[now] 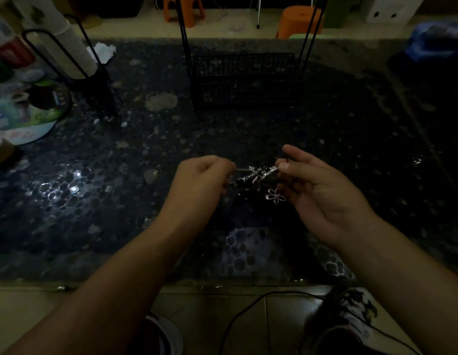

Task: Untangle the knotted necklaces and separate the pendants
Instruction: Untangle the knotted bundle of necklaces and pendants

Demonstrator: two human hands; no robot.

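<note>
Head view shows both hands raised just above the dark pebble-patterned tabletop (94,201), with the knotted necklaces (257,174) stretched between them. Left hand (201,179) is curled, pinching one end of the tangle; right hand (317,185) pinches the other end between thumb and forefinger, its other fingers loosely spread. A flower pendant (275,196) dangles below the knot, beside the right hand. I judge the untangling is in progress, nothing yet separated; next calls for easing tension and teasing one strand loose. Beyond the knot stands a black wire basket (244,78); its contents cannot be made out.
</note>
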